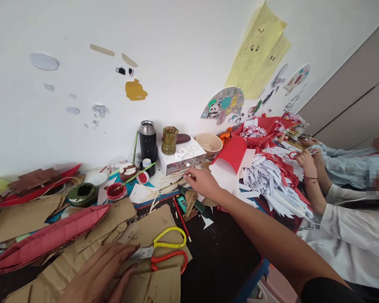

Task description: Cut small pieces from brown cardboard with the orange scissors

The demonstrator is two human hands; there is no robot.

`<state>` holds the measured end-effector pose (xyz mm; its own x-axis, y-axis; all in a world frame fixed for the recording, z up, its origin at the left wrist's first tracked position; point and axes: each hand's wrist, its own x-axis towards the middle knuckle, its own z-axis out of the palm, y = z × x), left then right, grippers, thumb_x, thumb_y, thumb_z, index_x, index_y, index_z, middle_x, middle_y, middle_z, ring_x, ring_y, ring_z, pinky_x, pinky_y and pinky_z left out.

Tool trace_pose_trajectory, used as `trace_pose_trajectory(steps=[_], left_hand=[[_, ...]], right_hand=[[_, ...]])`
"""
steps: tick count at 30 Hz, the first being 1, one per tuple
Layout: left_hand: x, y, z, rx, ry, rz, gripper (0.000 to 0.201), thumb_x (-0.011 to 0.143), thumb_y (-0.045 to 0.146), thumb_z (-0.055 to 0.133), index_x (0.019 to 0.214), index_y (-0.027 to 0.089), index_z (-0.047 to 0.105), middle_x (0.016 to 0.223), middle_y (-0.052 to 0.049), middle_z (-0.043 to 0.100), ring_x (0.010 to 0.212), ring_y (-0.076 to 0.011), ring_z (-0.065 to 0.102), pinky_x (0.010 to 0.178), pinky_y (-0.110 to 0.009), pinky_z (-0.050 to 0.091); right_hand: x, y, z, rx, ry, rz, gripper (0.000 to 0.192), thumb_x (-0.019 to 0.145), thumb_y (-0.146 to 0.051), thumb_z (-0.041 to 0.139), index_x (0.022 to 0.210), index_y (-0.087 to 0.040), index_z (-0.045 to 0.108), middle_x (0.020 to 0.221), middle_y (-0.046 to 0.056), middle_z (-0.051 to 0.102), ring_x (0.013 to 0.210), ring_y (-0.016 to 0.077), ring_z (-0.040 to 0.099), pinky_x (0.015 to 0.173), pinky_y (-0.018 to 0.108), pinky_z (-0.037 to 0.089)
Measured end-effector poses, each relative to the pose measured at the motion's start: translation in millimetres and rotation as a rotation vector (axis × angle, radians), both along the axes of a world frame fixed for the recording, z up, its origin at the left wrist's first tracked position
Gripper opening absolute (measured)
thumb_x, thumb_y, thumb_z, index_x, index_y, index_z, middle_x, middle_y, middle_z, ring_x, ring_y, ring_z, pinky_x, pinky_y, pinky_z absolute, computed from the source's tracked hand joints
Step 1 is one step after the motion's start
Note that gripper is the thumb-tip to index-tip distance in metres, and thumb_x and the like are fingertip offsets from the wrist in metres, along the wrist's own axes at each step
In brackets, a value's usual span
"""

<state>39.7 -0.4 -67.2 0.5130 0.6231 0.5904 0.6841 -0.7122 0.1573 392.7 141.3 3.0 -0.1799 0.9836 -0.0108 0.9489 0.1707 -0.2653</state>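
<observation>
From the scissors [167, 252] at the table's near edge, the left hand [97, 275] lies flat on cardboard [145, 286] at eight o'clock, the right hand [204, 182] reaches among sticks [164, 189] at one o'clock, and the box [181, 158] stands beyond, with the flask [148, 143] left of it.

flask: black with a steel cap [148, 144], upright at the wall
cup: green-brown [169, 140], standing on the white box [180, 159]
bowl: beige [209, 144], just right of the box
paint pot: red [116, 192], open; green pot [82, 194] left of it
cut paper: red and white strips [268, 179], piled at right
wall: yellow sheet [257, 52], panda drawing [222, 104]
co-worker: pale sleeve [350, 233] at right edge, hand [305, 162] on the paper pile
</observation>
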Motion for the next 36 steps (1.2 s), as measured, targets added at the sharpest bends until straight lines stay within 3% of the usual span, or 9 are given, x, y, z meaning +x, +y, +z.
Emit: trace_pose_trajectory(steps=[3, 6, 9, 16, 25, 36], left_hand=[[23.7, 14.3, -1.1, -0.119, 0.135, 0.032, 0.043, 0.105, 0.042, 0.059, 0.142, 0.025, 0.071, 0.137, -0.01, 0.081, 0.121, -0.0332, 0.079, 0.1, -0.046, 0.066], [44.3, 30.7, -7.3, -0.181, 0.215, 0.045, 0.044, 0.098, 0.029, 0.064, 0.141, 0.02, 0.072, 0.138, -0.014, 0.079, 0.125, -0.0372, 0.075, 0.103, -0.053, 0.062], [52.2, 36.9, -12.6, -0.211, 0.261, 0.044, 0.043, 0.095, 0.027, 0.069, 0.137, 0.019, 0.074, 0.137, -0.016, 0.079, 0.125, -0.0373, 0.074, 0.106, -0.053, 0.058], [47.3, 29.5, -8.2, -0.272, 0.254, 0.009, 0.044, 0.093, 0.026, 0.074, 0.137, 0.023, 0.073, 0.14, -0.013, 0.078, 0.126, -0.0365, 0.072, 0.106, -0.051, 0.056], [39.9, 28.3, -5.7, -0.354, 0.246, -0.073, 0.047, 0.091, 0.029, 0.08, 0.137, 0.027, 0.073, 0.142, -0.01, 0.077, 0.127, -0.0353, 0.072, 0.108, -0.05, 0.055], [37.4, 25.7, -11.4, -0.352, 0.202, -0.078, 0.044, 0.094, 0.031, 0.076, 0.139, 0.028, 0.072, 0.144, -0.009, 0.076, 0.131, -0.035, 0.07, 0.112, -0.05, 0.054]], right_hand=[[-19.6, -14.2, 2.1, -0.024, 0.077, 0.091, 0.026, 0.113, -0.035, 0.059, 0.124, -0.021, 0.079, 0.094, 0.003, 0.082, 0.083, 0.0183, 0.072, 0.072, 0.027, 0.042], [-35.8, -24.0, 0.5, -0.049, 0.098, 0.153, 0.025, 0.112, -0.036, 0.063, 0.121, -0.022, 0.081, 0.093, 0.004, 0.083, 0.084, 0.0195, 0.073, 0.073, 0.028, 0.041], [-44.2, -32.1, -5.2, -0.071, 0.024, 0.247, 0.027, 0.112, -0.037, 0.061, 0.125, -0.022, 0.08, 0.105, 0.007, 0.085, 0.096, 0.0236, 0.076, 0.078, 0.03, 0.043], [-52.8, -47.7, -18.3, -0.127, -0.125, 0.372, 0.03, 0.114, -0.043, 0.056, 0.127, -0.025, 0.077, 0.112, 0.009, 0.085, 0.1, 0.0277, 0.08, 0.082, 0.035, 0.05], [-64.7, -52.8, -12.9, -0.138, -0.225, 0.435, 0.034, 0.114, -0.044, 0.054, 0.126, -0.02, 0.075, 0.11, 0.014, 0.085, 0.102, 0.0324, 0.081, 0.083, 0.039, 0.055], [-79.9, -44.4, -24.9, -0.113, -0.147, 0.433, 0.029, 0.113, -0.04, 0.055, 0.129, -0.023, 0.074, 0.114, 0.011, 0.084, 0.103, 0.0295, 0.081, 0.082, 0.035, 0.054]])
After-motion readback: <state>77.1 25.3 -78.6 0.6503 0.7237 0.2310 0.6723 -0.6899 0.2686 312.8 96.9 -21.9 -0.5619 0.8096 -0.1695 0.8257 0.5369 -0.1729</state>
